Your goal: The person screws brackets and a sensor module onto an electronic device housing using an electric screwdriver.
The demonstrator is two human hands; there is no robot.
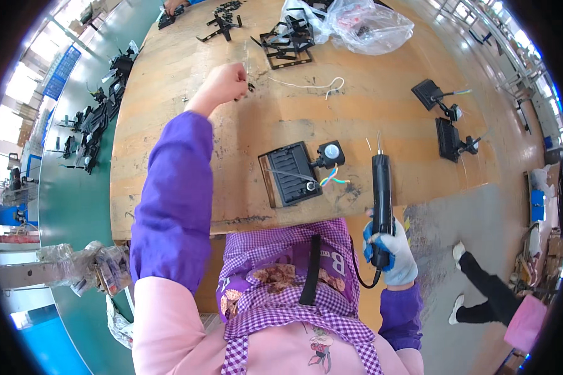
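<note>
My right hand [391, 247], in a white and blue glove, grips a black electric screwdriver [381, 187] upright at the table's front edge, its bit pointing away from me. A cord runs from its lower end. My bare left hand [224, 84] reaches far over the table with its fingers closed, beside small dark pieces [251, 87]; what it holds, if anything, is hidden. Between my hands lies a black floodlight housing [289, 175], its ribbed back up. A square sensor [330, 154] with a pale dome is joined to it, and several coloured wires [333, 179] stick out.
On the wooden table [231, 187] are a pile of black metal brackets [286, 47], a clear plastic bag [369, 28], a white string [306, 84] and two more floodlights [448, 139] at right. Black parts [97, 125] line a green surface at left. Another person's hand [172, 6] shows far left.
</note>
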